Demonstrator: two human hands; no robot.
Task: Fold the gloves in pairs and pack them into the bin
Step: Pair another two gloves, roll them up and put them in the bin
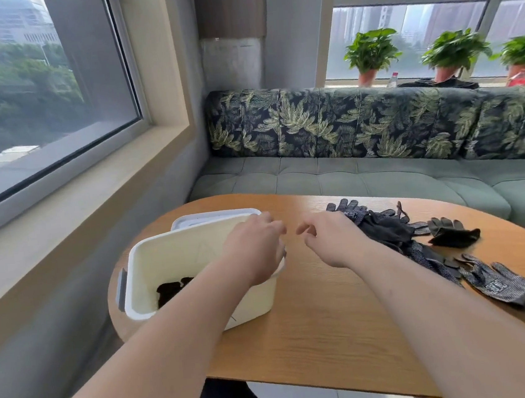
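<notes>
- Right hand (332, 240), empty with fingers loosely spread, hovers touching the heap's near edge.
- Left hand (257, 251), empty and loosely curled, hangs over the bin (177, 266) rim.
- Gloves (421, 243) lie at the right hand's three o'clock, strung toward five; one dark bundle (170, 291) sits in the bin.
- Right hand is nearer.

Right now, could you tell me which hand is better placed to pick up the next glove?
The right hand: it hovers empty beside the glove pile, while the left hand is over the bin.
</notes>
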